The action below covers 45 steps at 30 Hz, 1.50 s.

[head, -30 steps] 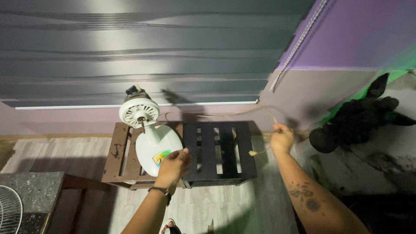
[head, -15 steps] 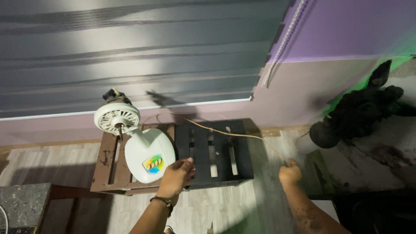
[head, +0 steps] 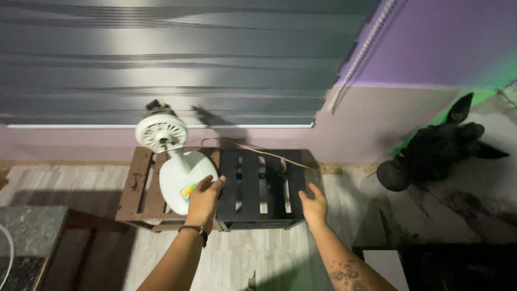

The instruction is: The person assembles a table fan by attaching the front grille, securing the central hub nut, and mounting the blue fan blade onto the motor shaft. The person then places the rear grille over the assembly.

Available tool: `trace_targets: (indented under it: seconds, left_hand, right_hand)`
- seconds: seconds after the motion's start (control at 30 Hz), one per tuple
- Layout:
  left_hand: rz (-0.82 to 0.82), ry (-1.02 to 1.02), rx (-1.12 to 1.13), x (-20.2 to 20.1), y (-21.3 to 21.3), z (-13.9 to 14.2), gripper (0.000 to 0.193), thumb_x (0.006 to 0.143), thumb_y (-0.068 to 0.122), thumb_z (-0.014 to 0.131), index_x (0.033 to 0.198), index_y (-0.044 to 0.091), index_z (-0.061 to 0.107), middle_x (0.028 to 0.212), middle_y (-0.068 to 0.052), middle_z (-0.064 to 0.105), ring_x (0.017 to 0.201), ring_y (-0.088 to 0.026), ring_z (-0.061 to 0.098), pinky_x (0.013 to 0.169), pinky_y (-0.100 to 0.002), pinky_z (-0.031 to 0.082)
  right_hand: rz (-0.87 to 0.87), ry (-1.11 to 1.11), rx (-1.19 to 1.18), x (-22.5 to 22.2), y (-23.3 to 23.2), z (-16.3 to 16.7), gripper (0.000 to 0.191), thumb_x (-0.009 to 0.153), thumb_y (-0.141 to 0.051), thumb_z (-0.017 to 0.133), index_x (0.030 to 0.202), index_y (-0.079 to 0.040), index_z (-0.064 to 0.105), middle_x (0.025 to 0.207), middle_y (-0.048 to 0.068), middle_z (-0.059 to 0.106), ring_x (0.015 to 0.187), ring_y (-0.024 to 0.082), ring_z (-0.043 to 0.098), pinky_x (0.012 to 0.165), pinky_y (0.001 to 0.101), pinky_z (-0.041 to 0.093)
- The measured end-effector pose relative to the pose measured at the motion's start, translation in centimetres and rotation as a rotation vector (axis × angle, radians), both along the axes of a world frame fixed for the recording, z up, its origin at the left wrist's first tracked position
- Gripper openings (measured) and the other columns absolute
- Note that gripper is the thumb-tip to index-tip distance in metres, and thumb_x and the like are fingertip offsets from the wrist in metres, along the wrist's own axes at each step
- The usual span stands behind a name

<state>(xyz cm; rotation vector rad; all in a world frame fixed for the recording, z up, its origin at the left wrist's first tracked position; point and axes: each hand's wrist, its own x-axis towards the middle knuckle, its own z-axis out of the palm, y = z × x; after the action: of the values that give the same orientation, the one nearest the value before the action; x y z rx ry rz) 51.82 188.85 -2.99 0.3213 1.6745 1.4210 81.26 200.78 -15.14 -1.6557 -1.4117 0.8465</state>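
Now the right hand [head: 314,206] has come back from the far right, where a second ago it was stretched out with the thin cord [head: 258,150], and it hovers over the near right edge of the dark slatted half of the wooden pallet [head: 141,178]. Its fingers are loosely spread and hold nothing; the cord lies across the far slats, apart from them, running from the fan's motor head [head: 161,132] toward the right. So the work, as it looks, has passed from handling the cord to steadying the fan. The left hand [head: 203,200] stays on the white fan base [head: 183,178], its fingers curled against the base's near right side, by the coloured sticker. The base rests on the brown left half of the pallet, on the floor.
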Motion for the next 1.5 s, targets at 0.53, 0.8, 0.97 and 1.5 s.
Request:
trace_targets:
  seconds: [0.53, 0.8, 0.97, 1.5]
  left_hand:
    - [0.155, -0.036, 0.269, -13.3, -22.1, 15.5, 0.073, 0.084, 0.028, 0.077, 0.143, -0.005, 0.050, 0.134, -0.012, 0.065, 0.120, -0.019, 0.061, 0.099, -0.030, 0.046]
    - [0.249, 0.020, 0.195, -17.6, -39.0, 18.1, 0.068, 0.085, 0.023, 0.075, 0.143, -0.005, 0.052, 0.136, -0.015, 0.064, 0.123, -0.022, 0.062, 0.102, -0.032, 0.046]
    - [0.257, 0.001, 0.218, -18.4, -47.8, 20.6, 0.064, 0.086, 0.021, 0.072, 0.141, -0.005, 0.055, 0.137, -0.017, 0.065, 0.123, -0.023, 0.062, 0.103, -0.033, 0.046]
    - [0.268, -0.037, 0.335, -22.8, -64.5, 27.8, 0.067, 0.087, 0.023, 0.072, 0.144, -0.006, 0.051, 0.140, -0.017, 0.062, 0.126, -0.023, 0.061, 0.104, -0.032, 0.046]
  right_hand:
    - [0.246, 0.202, -0.275, -21.4, -24.9, 26.0, 0.049, 0.087, -0.029, 0.075, 0.132, -0.013, 0.069, 0.119, 0.008, 0.073, 0.093, 0.019, 0.065, 0.070, 0.0346, 0.053]
    - [0.335, 0.283, -0.337, -26.7, -39.9, 30.9, 0.054, 0.088, -0.033, 0.071, 0.138, -0.015, 0.062, 0.127, 0.002, 0.068, 0.102, 0.018, 0.064, 0.078, 0.0404, 0.056]
    - [0.336, 0.308, -0.350, -28.2, -47.5, 32.9, 0.055, 0.089, -0.032, 0.070, 0.141, -0.015, 0.060, 0.131, 0.002, 0.066, 0.107, 0.019, 0.061, 0.080, 0.0418, 0.056]
    - [0.340, 0.421, -0.320, -33.9, -64.2, 39.2, 0.051, 0.091, -0.032, 0.066, 0.139, -0.014, 0.061, 0.137, 0.006, 0.063, 0.115, 0.025, 0.062, 0.083, 0.0470, 0.059]
